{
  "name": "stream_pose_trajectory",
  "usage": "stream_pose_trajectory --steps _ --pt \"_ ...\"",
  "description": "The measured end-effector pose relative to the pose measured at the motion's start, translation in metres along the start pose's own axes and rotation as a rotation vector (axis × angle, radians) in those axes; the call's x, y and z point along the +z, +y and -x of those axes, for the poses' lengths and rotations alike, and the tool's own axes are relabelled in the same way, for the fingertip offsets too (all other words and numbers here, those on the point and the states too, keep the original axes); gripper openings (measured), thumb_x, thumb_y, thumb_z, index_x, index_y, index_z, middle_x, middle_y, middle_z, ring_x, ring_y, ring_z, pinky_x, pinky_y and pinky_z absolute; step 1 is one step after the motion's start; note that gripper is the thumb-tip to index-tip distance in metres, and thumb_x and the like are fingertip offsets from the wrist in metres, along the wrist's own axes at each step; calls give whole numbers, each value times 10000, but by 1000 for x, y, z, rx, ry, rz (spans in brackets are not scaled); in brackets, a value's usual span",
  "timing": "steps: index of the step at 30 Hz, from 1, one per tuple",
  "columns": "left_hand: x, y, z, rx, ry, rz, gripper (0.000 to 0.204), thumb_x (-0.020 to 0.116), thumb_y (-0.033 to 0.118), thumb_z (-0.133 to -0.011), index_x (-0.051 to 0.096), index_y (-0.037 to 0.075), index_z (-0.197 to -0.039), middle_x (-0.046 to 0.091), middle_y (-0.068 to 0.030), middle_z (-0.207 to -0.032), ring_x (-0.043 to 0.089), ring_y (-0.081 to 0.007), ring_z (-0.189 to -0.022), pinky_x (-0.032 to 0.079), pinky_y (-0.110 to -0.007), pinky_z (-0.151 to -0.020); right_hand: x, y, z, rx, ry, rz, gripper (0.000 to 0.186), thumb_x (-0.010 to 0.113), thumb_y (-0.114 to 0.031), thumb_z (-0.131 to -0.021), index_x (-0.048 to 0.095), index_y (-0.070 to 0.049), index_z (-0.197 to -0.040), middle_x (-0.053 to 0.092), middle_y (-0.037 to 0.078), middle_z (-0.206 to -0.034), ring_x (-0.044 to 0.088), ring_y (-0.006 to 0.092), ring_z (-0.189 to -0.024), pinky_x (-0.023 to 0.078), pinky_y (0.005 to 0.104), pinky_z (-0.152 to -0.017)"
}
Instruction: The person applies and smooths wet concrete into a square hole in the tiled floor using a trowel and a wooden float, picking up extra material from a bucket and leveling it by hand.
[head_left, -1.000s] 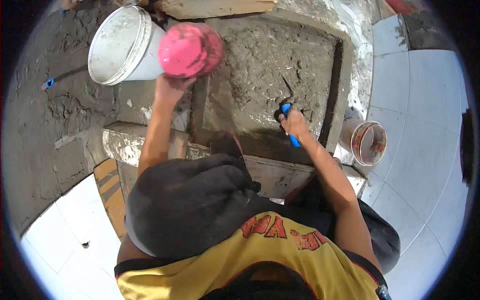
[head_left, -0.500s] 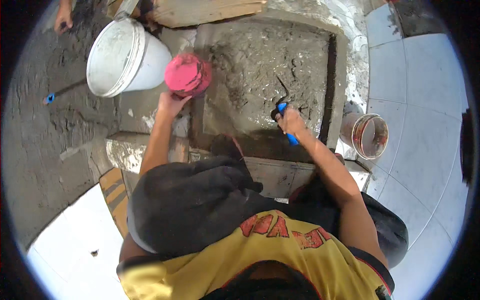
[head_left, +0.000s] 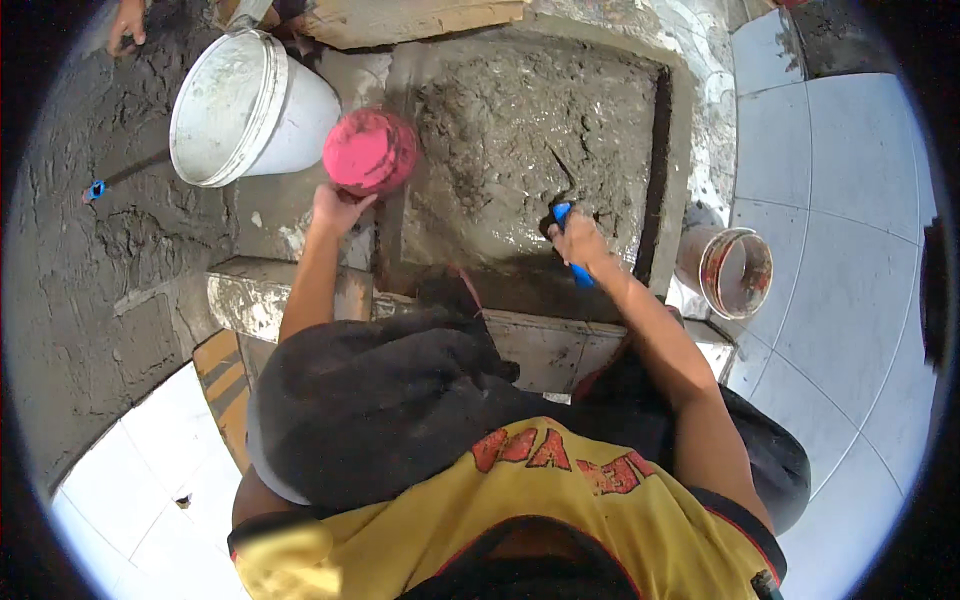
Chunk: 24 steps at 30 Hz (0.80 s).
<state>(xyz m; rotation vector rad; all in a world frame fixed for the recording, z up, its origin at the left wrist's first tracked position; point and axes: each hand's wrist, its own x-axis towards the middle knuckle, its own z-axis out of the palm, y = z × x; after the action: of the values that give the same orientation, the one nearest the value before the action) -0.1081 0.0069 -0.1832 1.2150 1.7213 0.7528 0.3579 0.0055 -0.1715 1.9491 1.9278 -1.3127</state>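
My left hand (head_left: pixel 338 210) grips the near edge of a round pink plastic tub (head_left: pixel 360 152), smeared with grey, held beside the square bed of wet cement (head_left: pixel 500 120). Closed around the blue handle of a trowel (head_left: pixel 582 276) is my right hand (head_left: pixel 580 243), over the near right part of that bed. A thin dark strip of the tool shows beyond my fingers. Its blade is hard to make out against the wet cement. What the tub contains cannot be seen.
A large white bucket (head_left: pixel 310 125) lies tilted at the left, near another person's hand (head_left: pixel 126 28). Right of the bed stands a smaller stained bucket (head_left: pixel 738 273) on pale tiles (head_left: pixel 850 250). Wet cement floor (head_left: pixel 80 290) spreads at far left, with a blue pipe end (head_left: pixel 95 189).
The view has shifted slightly. My left hand and the pink tub stay almost in place, the tub perhaps turned a little. My right hand keeps its grip on the trowel with barely any movement.
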Motion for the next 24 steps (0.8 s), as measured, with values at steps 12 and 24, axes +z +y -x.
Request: stream_pose_trajectory --steps 12,24 --pt "6 254 94 923 -165 -545 243 733 29 -674 692 128 -893 585 -57 -863 568 -292 -844 481 -391 -723 0 13 -10 101 -61 -4 461 615 -343 -884 591 95 -1023 660 329 -954 648 456 -986 527 492 -853" --pt "-21 248 106 882 155 -598 270 702 -6 -658 679 98 -906 595 -63 -849 576 -287 -854 485 -416 -721 2 12 -10 33 40 24 442 626 -327 -872 588 81 -1039 670 307 -902 667 451 -900 536 492 -815"
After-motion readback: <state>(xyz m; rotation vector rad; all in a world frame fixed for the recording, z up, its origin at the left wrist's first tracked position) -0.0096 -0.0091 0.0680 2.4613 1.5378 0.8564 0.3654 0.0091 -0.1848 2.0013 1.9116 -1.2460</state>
